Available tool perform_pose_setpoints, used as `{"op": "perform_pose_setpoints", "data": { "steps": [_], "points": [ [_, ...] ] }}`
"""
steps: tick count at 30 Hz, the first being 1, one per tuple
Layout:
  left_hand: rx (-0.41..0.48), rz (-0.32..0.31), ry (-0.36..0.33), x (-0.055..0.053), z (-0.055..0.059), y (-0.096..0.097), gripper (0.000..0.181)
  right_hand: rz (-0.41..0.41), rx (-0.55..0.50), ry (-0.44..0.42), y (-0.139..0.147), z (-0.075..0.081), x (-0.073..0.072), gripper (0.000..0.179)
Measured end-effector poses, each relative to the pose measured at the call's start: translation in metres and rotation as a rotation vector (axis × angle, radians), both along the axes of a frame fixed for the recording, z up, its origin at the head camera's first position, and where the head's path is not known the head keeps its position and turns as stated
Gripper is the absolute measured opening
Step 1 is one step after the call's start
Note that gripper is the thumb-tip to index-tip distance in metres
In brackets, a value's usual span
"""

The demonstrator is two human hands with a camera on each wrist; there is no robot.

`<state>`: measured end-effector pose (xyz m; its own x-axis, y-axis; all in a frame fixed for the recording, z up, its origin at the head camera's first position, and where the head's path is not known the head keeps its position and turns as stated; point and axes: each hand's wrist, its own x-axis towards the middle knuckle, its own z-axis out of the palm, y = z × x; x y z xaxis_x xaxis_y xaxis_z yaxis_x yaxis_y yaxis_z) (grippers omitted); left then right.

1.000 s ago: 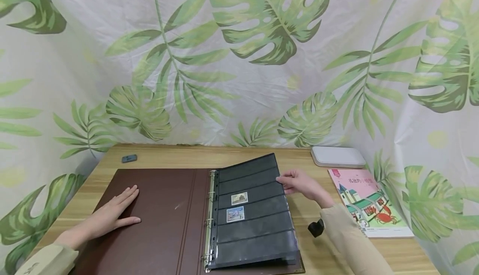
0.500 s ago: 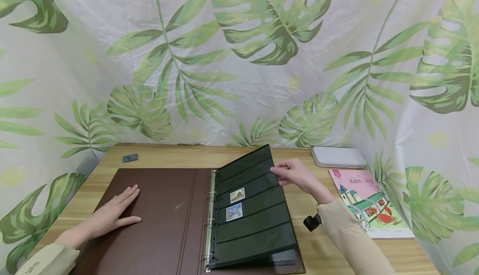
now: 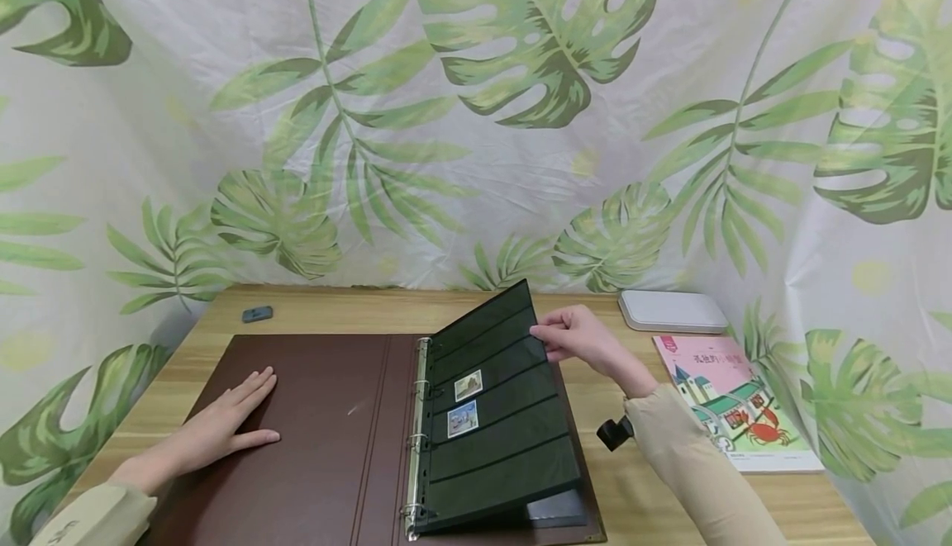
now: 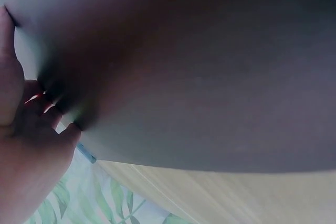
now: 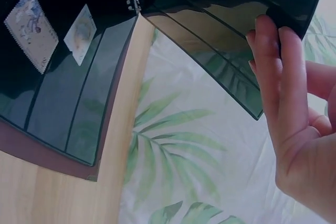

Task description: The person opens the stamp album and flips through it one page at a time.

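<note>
The black page with clear strip pockets (image 3: pixel 506 430) stands more steeply than a second ago: its free right edge is higher and farther left, and the pale sheen over its pockets gives way to a darker, greenish black. The right hand's grip (image 3: pixel 583 338) has travelled with that edge, left and toward the far side, and the small black block at the beige sleeve (image 3: pixel 615 434) has shifted left too. The tan-and-white stamp (image 3: pixel 468 385) and blue-and-white stamp (image 3: pixel 463 420) ride slightly left and look narrower. Beneath, more of the greyish translucent strip (image 3: pixel 558 507) and brown right cover (image 3: pixel 595 525) shows.
</note>
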<state>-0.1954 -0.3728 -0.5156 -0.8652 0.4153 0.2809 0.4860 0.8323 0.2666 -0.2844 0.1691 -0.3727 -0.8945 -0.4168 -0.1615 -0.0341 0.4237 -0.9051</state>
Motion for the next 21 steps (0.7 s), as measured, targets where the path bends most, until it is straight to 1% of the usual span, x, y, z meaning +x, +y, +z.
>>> {"op": "perform_pose_setpoints", "data": {
  "steps": [5, 10, 17, 19, 21],
  "points": [
    [0.002, 0.001, -0.016, 0.000, -0.001, 0.000, 0.083, -0.010, -0.015, 0.004, -0.003, 0.006, -0.002, 0.039],
    [0.002, 0.003, -0.021, -0.001, 0.000, -0.001, 0.083, -0.027, -0.032, 0.005, -0.003, 0.015, -0.005, 0.034],
    [-0.018, 0.007, -0.015, -0.001, 0.002, -0.001, 0.083, 0.024, -0.059, -0.009, -0.005, 0.021, -0.003, 0.037],
    [-0.036, 0.005, -0.012, -0.002, 0.005, 0.000, 0.083, 0.038, -0.072, -0.012, -0.006, 0.022, -0.003, 0.039],
    [-0.058, 0.010, -0.039, -0.003, 0.011, 0.003, 0.084, 0.049, -0.081, -0.010, -0.008, 0.023, -0.003, 0.040]
  ]
}}
